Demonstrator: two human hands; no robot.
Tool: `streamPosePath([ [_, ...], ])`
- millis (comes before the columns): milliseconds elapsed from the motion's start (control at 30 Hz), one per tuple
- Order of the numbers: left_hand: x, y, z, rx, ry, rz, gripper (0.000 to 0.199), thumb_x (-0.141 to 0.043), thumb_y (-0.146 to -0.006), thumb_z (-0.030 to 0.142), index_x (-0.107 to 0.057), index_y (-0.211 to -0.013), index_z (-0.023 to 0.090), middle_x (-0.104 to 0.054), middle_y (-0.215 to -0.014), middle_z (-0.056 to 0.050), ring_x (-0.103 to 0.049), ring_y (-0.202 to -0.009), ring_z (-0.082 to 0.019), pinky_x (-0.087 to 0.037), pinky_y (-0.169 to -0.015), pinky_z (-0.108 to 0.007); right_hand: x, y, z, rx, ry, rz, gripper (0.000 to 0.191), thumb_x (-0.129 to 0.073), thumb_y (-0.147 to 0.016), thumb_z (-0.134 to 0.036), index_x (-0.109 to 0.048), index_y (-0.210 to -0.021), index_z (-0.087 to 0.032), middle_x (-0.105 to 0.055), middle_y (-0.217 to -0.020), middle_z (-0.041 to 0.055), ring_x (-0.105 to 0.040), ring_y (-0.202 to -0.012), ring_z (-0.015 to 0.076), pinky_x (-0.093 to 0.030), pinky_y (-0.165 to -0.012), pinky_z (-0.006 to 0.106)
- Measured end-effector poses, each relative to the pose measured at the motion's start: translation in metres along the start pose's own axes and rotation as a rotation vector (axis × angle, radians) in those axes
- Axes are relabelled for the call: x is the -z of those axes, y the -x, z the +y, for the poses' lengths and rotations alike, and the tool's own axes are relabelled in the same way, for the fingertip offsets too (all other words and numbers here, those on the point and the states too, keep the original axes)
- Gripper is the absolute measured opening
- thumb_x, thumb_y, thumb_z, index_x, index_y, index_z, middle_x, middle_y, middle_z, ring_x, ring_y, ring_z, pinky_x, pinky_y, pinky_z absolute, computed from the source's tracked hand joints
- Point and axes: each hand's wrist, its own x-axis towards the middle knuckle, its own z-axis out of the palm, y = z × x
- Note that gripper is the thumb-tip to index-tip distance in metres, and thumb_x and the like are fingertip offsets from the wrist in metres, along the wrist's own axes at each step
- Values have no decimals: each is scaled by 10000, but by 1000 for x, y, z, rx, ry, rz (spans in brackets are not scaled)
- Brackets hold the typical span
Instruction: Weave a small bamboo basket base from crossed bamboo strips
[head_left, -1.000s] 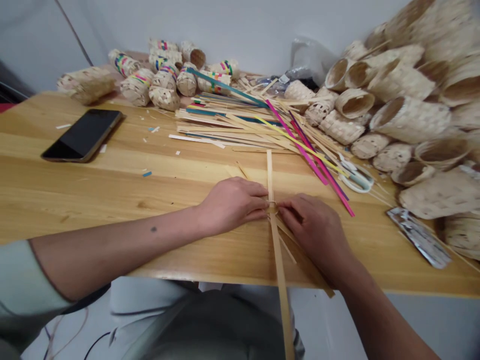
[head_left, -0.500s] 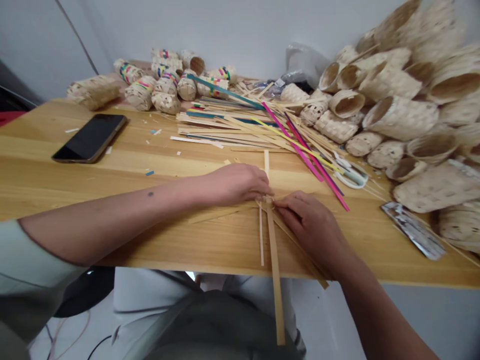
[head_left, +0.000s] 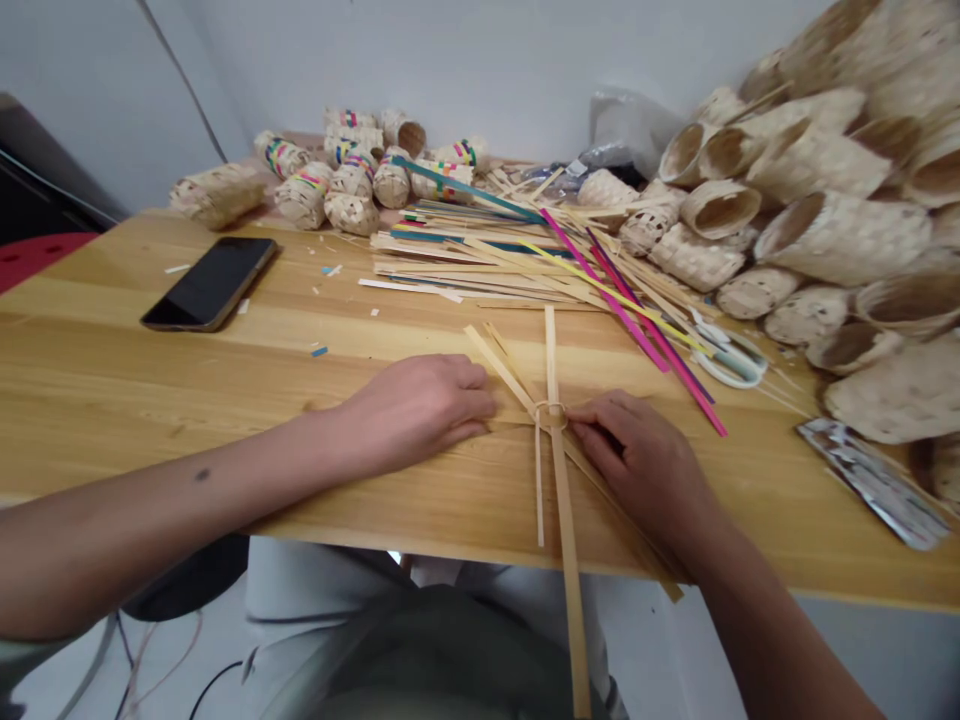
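Observation:
Several pale bamboo strips (head_left: 564,490) cross one another near the table's front edge, the longest hanging over it. A small thin ring (head_left: 553,415) lies around the crossing. My right hand (head_left: 637,460) is closed, thumb and forefinger pinching the right side of the crossing at the ring. To the left, my left hand (head_left: 427,410) rests on the table, apart from the strips; its fingers are curled together, and whether they hold anything is hidden.
The wooden table (head_left: 300,370) bears a phone (head_left: 212,283) at left. Behind lie loose natural and coloured strips (head_left: 480,258) and small woven baskets (head_left: 352,212). At right are white-handled scissors (head_left: 731,362), a silvery packet (head_left: 874,480) and a basket pile (head_left: 844,235).
My left hand has let go of the crossing and moved left, uncovering the ring and the upper-left strips. My right hand still pinches there. The whole view has shifted slightly.

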Motion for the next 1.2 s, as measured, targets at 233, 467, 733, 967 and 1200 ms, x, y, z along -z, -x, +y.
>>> streamPosePath([
  [233,1,34,19,246,-123,-44,201,-538,-916,333,-637,-879,161,-647,-885,-58,-594,-793,-208,-449,-668,-308,1,0,-2,5,16,-4,143,-521,-919,-210,-658,-888,-186,-662,-883,64,-614,-829,192,-489,-732,331],
  [467,-4,38,35,268,-37,-65,144,-528,-906,260,-616,-864,155,-646,-927,-67,-597,-862,-205,-481,-774,-327,0,-1,-5,184,67,82,159,-526,-914,-158,-681,-941,-180,-719,-999,86,-632,-945,221,-520,-824,390],
  [733,-3,38,48,273,212,-104,182,-492,-945,299,-586,-844,181,-624,-853,-18,-585,-812,-158,-454,-743,-289,0,0,-9,237,154,95,178,-529,-918,-171,-699,-958,-142,-743,-970,87,-636,-883,225,-530,-812,380],
  [967,-18,21,53,290,-113,-137,192,-422,-963,260,-567,-1051,171,-649,-905,-44,-628,-764,-187,-454,-614,-287,-1,1,-12,220,173,105,187,-514,-929,-202,-697,-954,-172,-741,-943,76,-645,-874,225,-527,-793,383],
  [1200,-15,1,53,286,-203,-243,96,-470,-916,163,-560,-882,170,-614,-834,-24,-617,-705,-187,-437,-548,-278,0,1,-12,203,148,90,137,-563,-912,-243,-675,-939,-168,-730,-963,86,-642,-901,237,-522,-794,382],
])
